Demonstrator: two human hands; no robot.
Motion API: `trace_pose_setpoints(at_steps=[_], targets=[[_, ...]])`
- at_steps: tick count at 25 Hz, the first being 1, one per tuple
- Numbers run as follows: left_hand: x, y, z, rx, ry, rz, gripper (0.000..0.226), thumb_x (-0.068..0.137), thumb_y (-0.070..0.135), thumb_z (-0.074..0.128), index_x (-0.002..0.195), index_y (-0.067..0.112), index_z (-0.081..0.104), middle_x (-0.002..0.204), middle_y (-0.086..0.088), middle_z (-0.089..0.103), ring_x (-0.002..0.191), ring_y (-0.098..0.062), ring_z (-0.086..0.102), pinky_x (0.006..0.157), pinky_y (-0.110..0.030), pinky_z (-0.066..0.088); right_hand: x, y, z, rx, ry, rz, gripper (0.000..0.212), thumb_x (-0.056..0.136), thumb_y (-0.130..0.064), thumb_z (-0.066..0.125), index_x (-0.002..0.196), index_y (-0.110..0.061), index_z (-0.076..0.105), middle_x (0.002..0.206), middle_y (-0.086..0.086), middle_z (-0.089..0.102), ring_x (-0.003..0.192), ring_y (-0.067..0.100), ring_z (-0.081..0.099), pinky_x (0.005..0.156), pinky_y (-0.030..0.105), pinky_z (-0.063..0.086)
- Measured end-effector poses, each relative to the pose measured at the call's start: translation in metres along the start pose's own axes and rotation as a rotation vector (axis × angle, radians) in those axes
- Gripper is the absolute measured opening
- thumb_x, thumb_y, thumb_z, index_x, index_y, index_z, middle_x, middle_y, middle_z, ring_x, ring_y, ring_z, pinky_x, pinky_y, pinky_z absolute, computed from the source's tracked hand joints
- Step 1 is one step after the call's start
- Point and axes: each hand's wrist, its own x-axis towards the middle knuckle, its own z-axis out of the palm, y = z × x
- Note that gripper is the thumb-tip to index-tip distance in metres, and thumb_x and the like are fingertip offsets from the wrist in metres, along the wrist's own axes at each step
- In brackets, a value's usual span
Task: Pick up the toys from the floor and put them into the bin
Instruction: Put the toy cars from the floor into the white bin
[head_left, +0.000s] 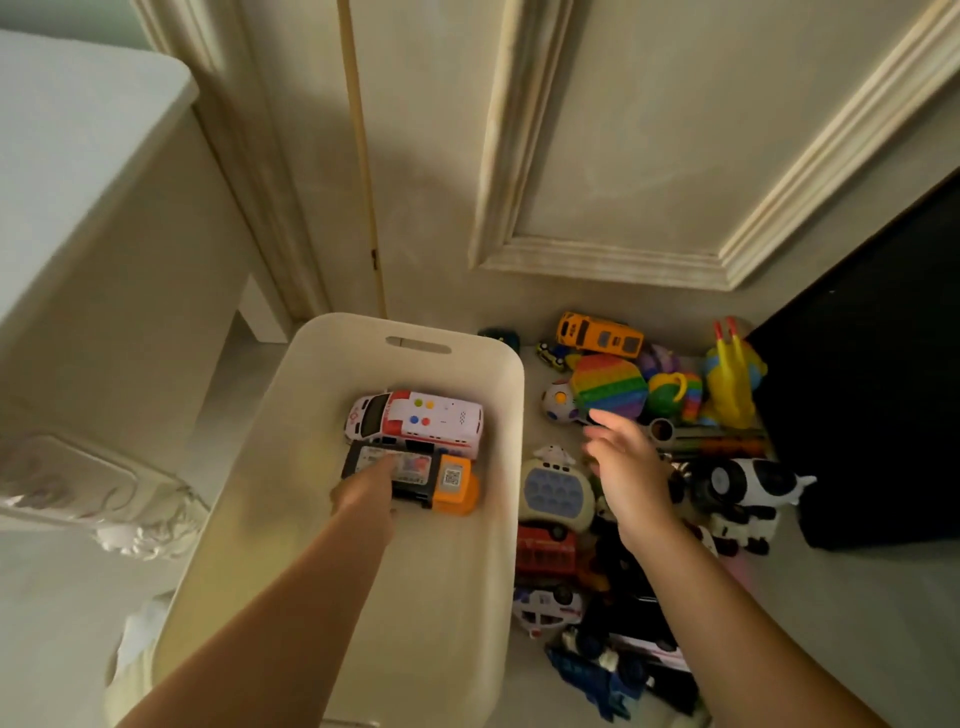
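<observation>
2 toys lie side by side in the white plastic bin (311, 519): a white toy ambulance (415, 418) and a black-and-orange toy truck (441, 480). The left hand (363, 499) rests on the truck; blur hides whether its fingers grip it. The right hand (628, 467), fingers spread and released, hovers over toys heaped on the floor (857, 623), near a rainbow bubble-pop pad (610, 384).
</observation>
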Motion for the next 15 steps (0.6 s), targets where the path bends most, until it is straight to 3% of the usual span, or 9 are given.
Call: trace_pose_setpoints(at_steps=[3, 6, 8, 10, 12, 15], targets=[[-0.027, 0.012, 0.001, 0.217, 0.237, 0.402, 0.053, 0.087, 0.022, 0.059, 0.134, 0.009, 0.039, 0.135, -0.016, 0.038, 0.117, -0.035, 0.048, 0.094, -0.040, 0.046, 0.008, 0.012, -0.018, -0.082, 0.137, 0.102, 0.036, 0.095, -0.007, 0.041, 0.124, -0.020, 0.059, 0.114, 0.001, 0.057, 0.097, 0.018, 0.058, 0.076, 0.030, 0.046], [-0.077, 0.020, 0.017, 0.259, 0.069, 0.830, 0.049, 0.083, 0.019, 0.057, 0.130, 0.021, 0.044, 0.123, -0.006, 0.044, 0.107, -0.024, 0.055, 0.093, -0.044, 0.050, 0.007, 0.026, -0.045, -0.163, 0.129, 0.230, 0.033, 0.096, -0.012, 0.042, 0.124, -0.019, 0.058, 0.108, 0.005, 0.062, 0.088, 0.026, 0.061, 0.067, 0.035, 0.050], [-0.110, 0.019, 0.031, 0.349, -0.135, 1.049, 0.040, 0.084, 0.019, 0.055, 0.123, 0.030, 0.050, 0.113, 0.003, 0.049, 0.094, -0.001, 0.055, 0.083, -0.029, 0.050, -0.003, 0.038, -0.056, -0.251, 0.005, 0.257, 0.031, 0.095, -0.011, 0.047, 0.121, -0.018, 0.061, 0.095, 0.004, 0.064, 0.078, 0.025, 0.062, 0.063, 0.033, 0.050], [-0.140, 0.011, 0.043, 0.473, -0.354, 1.184, 0.033, 0.087, 0.019, 0.054, 0.116, 0.033, 0.054, 0.109, 0.011, 0.052, 0.090, 0.010, 0.052, 0.072, -0.010, 0.045, -0.018, 0.053, -0.058, -0.497, -0.117, 0.110, 0.027, 0.093, -0.010, 0.052, 0.117, -0.016, 0.064, 0.107, 0.005, 0.067, 0.093, 0.023, 0.062, 0.074, 0.031, 0.049], [-0.157, -0.003, 0.050, 0.634, -0.553, 1.212, 0.027, 0.091, 0.018, 0.053, 0.111, 0.035, 0.057, 0.108, 0.017, 0.056, 0.092, 0.014, 0.052, 0.069, -0.002, 0.044, -0.033, 0.068, -0.049, -0.819, -0.177, -0.182, 0.025, 0.091, -0.013, 0.056, 0.113, -0.017, 0.067, 0.116, 0.004, 0.065, 0.112, 0.023, 0.055, 0.094, 0.033, 0.045], [-0.161, -0.016, 0.050, 0.857, -0.711, 1.149, 0.024, 0.094, 0.021, 0.051, 0.105, 0.041, 0.058, 0.100, 0.026, 0.059, 0.088, 0.012, 0.056, 0.066, -0.004, 0.048, -0.049, 0.082, -0.018, -1.122, -0.335, -0.516, 0.035, 0.088, -0.019, 0.057, 0.122, -0.019, 0.062, 0.126, 0.006, 0.059, 0.126, 0.027, 0.044, 0.112, 0.038, 0.027]])
